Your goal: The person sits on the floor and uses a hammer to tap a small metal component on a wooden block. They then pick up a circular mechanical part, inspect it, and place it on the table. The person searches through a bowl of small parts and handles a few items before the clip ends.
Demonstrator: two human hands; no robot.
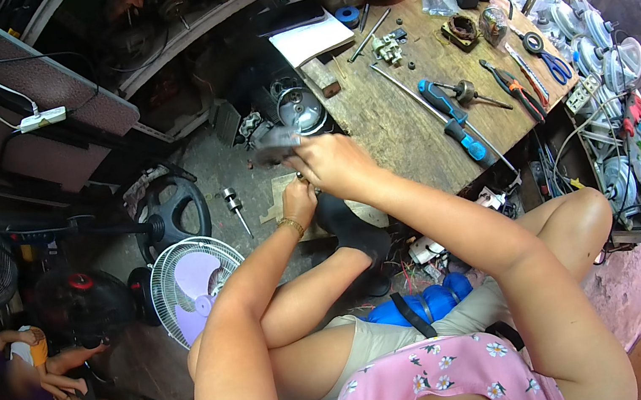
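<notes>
The right hand [336, 165] has its grip closed round a blurred dark tool [274, 148], just beyond the left hand [301, 202]. The left grip is curled — on what, I cannot tell. A shaft [233, 202] lies leftward on the floor [204, 162]; a screwdriver [466, 142] rests on the desk [360, 107].

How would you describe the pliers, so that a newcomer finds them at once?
Start at the wooden table and go toward its right edge, where hand tools lie. The pliers lie between a metal part on a shaft and a slim pale-and-orange tool. Unlike the blue-handled scissors nearby, they have two spread handles in orange and black.
</notes>
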